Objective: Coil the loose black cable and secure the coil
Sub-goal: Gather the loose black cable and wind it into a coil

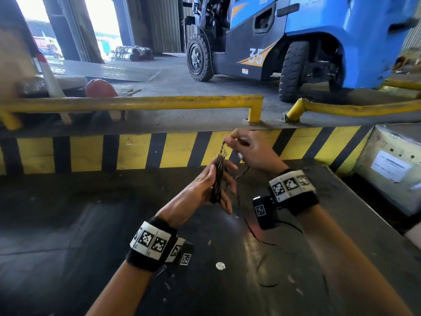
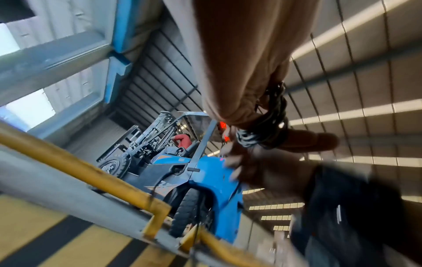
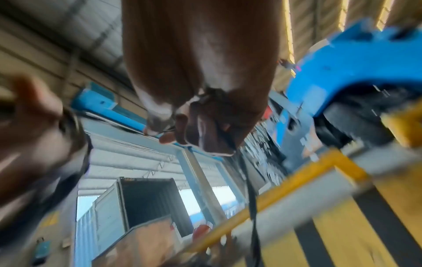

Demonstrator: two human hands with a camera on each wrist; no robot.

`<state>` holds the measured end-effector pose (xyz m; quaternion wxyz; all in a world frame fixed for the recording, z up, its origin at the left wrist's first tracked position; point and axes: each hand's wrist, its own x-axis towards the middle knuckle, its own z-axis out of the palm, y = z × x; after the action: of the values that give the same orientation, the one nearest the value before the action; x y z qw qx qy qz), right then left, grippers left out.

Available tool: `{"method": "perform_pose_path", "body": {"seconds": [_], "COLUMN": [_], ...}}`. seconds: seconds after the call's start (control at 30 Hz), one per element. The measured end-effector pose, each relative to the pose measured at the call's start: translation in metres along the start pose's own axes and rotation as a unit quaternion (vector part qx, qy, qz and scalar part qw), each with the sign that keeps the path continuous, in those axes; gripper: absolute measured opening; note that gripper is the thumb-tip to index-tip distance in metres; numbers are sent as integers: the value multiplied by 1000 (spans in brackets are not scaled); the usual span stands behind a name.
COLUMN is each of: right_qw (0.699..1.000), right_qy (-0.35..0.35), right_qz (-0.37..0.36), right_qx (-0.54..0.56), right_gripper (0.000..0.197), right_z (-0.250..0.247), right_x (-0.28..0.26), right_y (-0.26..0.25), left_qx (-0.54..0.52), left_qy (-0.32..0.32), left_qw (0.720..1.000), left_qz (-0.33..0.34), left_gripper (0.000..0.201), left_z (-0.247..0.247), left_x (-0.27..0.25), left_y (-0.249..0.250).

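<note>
My left hand (image 1: 213, 185) grips a narrow bundle of coiled black cable (image 1: 218, 179), held upright above the dark table. In the left wrist view the black cable coil (image 2: 267, 126) lies across my palm under the fingers. My right hand (image 1: 245, 148) is above and to the right of the bundle and pinches a strand of the cable (image 1: 224, 148) that rises from the coil's top. The right wrist view shows the cable strand (image 3: 224, 133) running through my curled right fingers. A loose cable tail (image 1: 252, 233) hangs down and trails over the table.
The dark table (image 1: 91, 224) has a small white disc (image 1: 220, 265) on it. Beyond it runs a yellow-and-black striped kerb (image 1: 95, 153) with a yellow rail (image 1: 136, 102). A blue forklift (image 1: 319, 30) stands behind. A grey metal box (image 1: 391, 165) sits at right.
</note>
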<state>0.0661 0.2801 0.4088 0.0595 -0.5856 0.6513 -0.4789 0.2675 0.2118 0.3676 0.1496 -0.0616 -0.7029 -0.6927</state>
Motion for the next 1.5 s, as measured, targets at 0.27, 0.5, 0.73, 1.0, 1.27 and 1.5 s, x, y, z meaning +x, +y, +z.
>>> {"method": "perform_pose_path", "body": {"seconds": [0.27, 0.5, 0.73, 1.0, 1.27, 1.5], "right_qw": [979, 986, 979, 979, 937, 965], "right_qy": [-94, -160, -155, -138, -72, -158], "right_qz": [78, -33, -28, 47, 108, 65], "right_qx": [161, -32, -131, 144, 324, 200], "right_gripper": [57, 48, 18, 28, 34, 39], "right_z": [111, 65, -15, 45, 119, 118], "right_x": [-71, -54, -6, -20, -63, -89], "right_y": [21, -17, -32, 28, 16, -3], "left_qx": [61, 295, 189, -178, -183, 57], "left_qy": [179, 230, 52, -6, 144, 289], "left_qw": [975, 927, 972, 984, 967, 953], "left_qz": [115, -34, -127, 14, 99, 74], "left_gripper": [44, 37, 50, 49, 45, 41], "left_z": [-63, -91, -58, -36, -79, -113], "left_x": [27, 31, -3, -11, 17, 37], "left_y": [29, -21, -54, -9, -9, -38]}}
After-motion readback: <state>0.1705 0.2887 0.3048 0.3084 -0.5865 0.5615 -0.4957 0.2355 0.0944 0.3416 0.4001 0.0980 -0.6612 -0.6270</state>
